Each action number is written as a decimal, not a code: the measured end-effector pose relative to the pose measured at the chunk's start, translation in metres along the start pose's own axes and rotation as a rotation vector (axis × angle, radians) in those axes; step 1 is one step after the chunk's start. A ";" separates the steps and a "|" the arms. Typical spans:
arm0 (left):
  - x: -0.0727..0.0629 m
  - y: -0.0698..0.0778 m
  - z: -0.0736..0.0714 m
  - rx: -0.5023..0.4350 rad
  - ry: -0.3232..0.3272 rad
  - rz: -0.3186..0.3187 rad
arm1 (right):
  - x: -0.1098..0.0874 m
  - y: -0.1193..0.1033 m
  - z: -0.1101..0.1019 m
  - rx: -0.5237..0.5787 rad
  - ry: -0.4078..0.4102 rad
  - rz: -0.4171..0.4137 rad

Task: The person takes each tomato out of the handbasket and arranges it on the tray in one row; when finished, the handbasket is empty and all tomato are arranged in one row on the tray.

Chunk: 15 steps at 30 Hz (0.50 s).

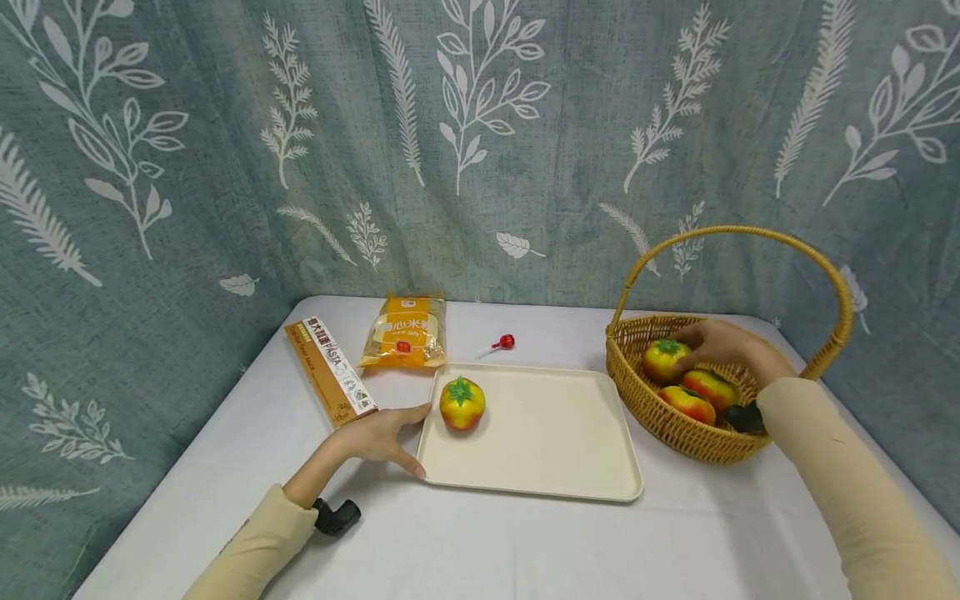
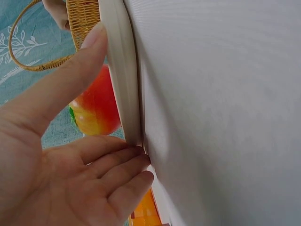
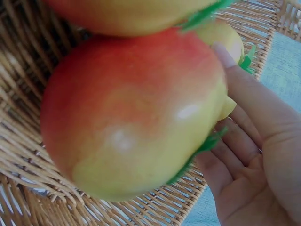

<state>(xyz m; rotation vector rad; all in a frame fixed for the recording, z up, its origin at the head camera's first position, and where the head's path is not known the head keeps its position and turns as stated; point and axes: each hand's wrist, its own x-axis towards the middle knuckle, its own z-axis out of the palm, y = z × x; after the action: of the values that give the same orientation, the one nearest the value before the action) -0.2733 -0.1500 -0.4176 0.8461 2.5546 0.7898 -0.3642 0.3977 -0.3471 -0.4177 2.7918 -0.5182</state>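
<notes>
My left hand (image 1: 378,433) rests at the left edge of a cream tray (image 1: 555,433), thumb and fingertips spread along its rim. On the tray's left part sits a yellow-red persimmon-like fruit (image 1: 462,408) with a green leafy top. At the right stands a wicker basket (image 1: 630,392) with a tall handle. Inside it my right hand (image 1: 723,346) holds a similar fruit (image 1: 662,362), its thumb (image 3: 225,55) against the side. Two more red-yellow fruits, the rear one (image 1: 712,387) and the front one (image 1: 686,404), lie beneath this hand; the nearer fruit (image 3: 136,113) looms large in the right wrist view.
Left of the tray lies a long pasta box (image 1: 330,367), close by the left hand. Behind the tray are an orange-yellow grain bag (image 1: 407,332) and a red lollipop (image 1: 506,342). A patterned grey-blue curtain (image 1: 480,217) hangs around the white table (image 1: 480,542).
</notes>
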 end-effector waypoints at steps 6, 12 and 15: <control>0.000 0.000 0.000 -0.004 -0.002 -0.005 | -0.002 -0.004 -0.005 0.004 0.020 0.019; 0.001 0.000 0.000 -0.007 -0.004 -0.017 | -0.006 -0.010 -0.012 -0.034 0.023 0.010; 0.002 0.000 -0.001 -0.009 -0.006 -0.023 | -0.008 -0.012 -0.016 -0.040 0.030 0.015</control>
<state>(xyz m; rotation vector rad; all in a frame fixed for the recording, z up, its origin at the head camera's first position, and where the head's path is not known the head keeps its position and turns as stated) -0.2751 -0.1494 -0.4177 0.8136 2.5492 0.7894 -0.3594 0.3947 -0.3271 -0.4008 2.8354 -0.4700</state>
